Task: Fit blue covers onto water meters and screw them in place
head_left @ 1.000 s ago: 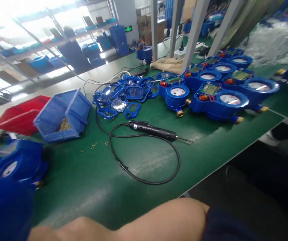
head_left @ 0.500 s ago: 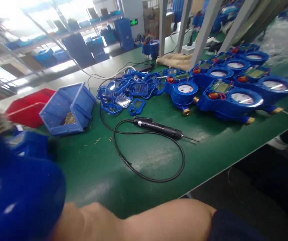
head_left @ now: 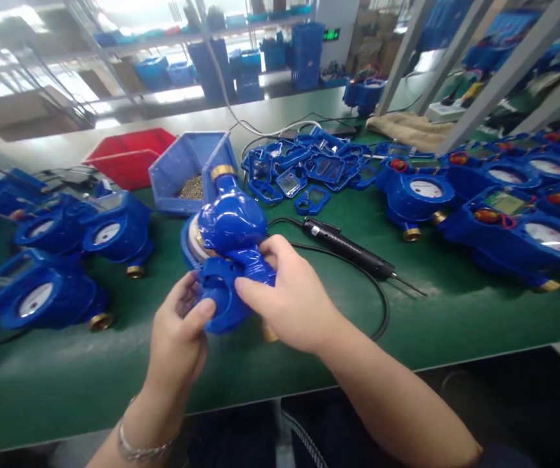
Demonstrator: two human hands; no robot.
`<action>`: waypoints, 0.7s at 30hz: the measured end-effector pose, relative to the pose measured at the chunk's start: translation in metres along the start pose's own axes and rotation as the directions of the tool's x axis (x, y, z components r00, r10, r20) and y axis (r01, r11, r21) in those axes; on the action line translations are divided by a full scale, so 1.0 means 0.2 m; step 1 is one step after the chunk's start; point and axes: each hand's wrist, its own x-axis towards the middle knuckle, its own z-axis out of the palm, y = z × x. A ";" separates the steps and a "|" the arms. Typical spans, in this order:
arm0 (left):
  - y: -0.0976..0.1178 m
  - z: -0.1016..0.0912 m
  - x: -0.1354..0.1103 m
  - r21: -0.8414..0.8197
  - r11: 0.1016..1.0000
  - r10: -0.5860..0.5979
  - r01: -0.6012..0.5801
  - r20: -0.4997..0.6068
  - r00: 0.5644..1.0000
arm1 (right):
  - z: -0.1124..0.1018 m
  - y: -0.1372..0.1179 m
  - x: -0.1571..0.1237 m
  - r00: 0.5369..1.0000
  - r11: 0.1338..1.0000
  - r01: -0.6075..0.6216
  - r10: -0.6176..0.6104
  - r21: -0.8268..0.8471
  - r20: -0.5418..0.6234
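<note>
Both my hands hold one blue water meter (head_left: 231, 240) above the green bench, its underside turned toward me and a brass fitting at its top end. My left hand (head_left: 180, 331) grips its lower left side with thumb and fingers closed on the housing. My right hand (head_left: 287, 292) wraps the lower right side, fingers pressed on the blue casing. A black electric screwdriver (head_left: 348, 247) with its looped cable lies on the bench just right of my hands.
Blue water meters (head_left: 46, 292) lie at the left and more water meters (head_left: 504, 214) at the right. A blue bin of small brass screws (head_left: 187, 172), a red bin (head_left: 124, 156), and a pile of blue plastic frames (head_left: 309, 166) sit behind. The green bench edge (head_left: 407, 370) runs near me.
The view has swung left. The blue meter came up from the lower left to the middle, and both my hands now show, closed on it.
</note>
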 end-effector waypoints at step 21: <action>-0.16 -0.10 0.20 0.580 0.785 -0.078 -0.216 0.440 0.895 | -0.03 0.09 -0.08 0.975 0.893 -0.217 0.216 -0.393 -0.047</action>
